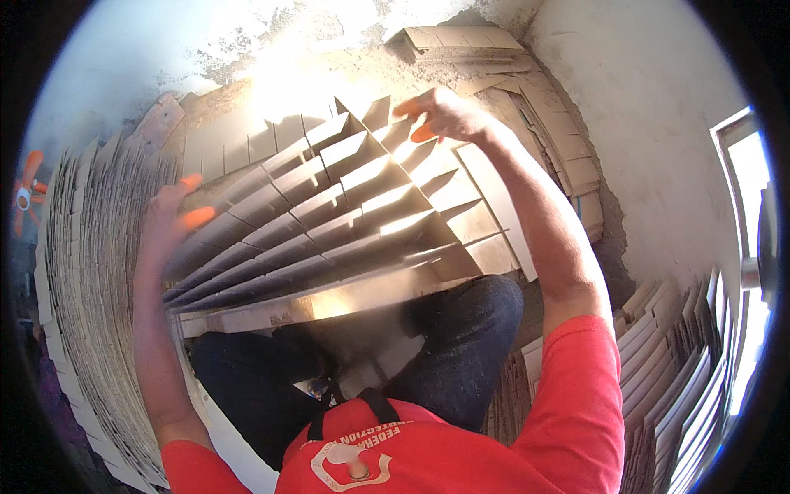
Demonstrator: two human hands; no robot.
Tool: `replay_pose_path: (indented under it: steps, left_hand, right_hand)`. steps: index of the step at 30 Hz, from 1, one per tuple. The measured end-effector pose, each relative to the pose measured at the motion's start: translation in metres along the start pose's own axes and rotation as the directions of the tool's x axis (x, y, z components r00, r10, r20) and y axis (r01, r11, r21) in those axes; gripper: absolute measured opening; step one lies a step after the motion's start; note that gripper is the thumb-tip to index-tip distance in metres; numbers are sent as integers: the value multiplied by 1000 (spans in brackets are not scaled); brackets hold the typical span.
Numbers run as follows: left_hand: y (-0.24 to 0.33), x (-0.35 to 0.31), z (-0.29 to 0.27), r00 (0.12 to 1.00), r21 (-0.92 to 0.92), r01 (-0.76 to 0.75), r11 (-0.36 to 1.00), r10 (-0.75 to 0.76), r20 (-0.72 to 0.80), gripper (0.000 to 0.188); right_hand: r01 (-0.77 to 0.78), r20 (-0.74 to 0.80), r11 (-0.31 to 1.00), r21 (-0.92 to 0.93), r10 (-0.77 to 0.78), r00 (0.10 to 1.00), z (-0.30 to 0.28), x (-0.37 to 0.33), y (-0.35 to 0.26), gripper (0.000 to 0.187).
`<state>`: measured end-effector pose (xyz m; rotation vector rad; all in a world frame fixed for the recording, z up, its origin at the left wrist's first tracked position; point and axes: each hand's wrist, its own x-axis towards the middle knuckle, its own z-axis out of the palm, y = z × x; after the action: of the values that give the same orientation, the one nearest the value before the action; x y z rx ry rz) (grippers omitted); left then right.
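Observation:
A grid of slotted grey-brown cardboard dividers (300,183) stands in front of me, its long strips fanning out toward the left and crossed by a strip on the right. My left hand (169,206), somewhat blurred, is at the grid's left end with thumb and finger apart. Over the far right corner reaches my right hand (448,115), its forefinger stretched out and thumb apart, close to the tips of the dividers. Orange covers sit on fingers of both hands. I cannot make out anything gripped in either one.
Tall stacks of cardboard strips (99,305) line the left side, with more stacked strips (666,362) at the lower right. Flat slotted pieces (469,37) lie by the far wall. An orange fan (27,196) shows at the left edge. My bent legs (461,346) are beneath the grid.

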<state>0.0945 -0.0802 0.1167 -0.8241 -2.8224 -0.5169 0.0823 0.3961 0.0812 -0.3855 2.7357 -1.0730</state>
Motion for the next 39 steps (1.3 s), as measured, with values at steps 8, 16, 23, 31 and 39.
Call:
replay_pose_path:
  steps: [8, 16, 23, 31, 39]
  left_hand:
    - [-33, 5, 21, 893, 111, 224, 968, -250, 373, 30]
    - [29, 0, 9, 988, 53, 148, 988, -145, -62, 55]
    - [126, -34, -10, 998, 9, -49, 999, 49, -36, 51]
    - [137, -72, 9, 994, -109, -108, 988, 106, -18, 45]
    - [138, -101, 5, 999, -136, -39, 990, 37, -20, 44]
  right_hand:
    - [-136, 29, 905, 403, 136, 990, 9, 15, -2, 43]
    - [-398, -609, 884, -247, 178, 773, -6, -177, 115, 58]
    - [-668, -257, 395, -631, 705, 661, 100, -292, 79, 90]
    - [-650, -393, 404, -643, 555, 734, 151, -296, 130, 63]
    - [-605, -297, 772, -195, 541, 787, 108, -305, 114, 78]
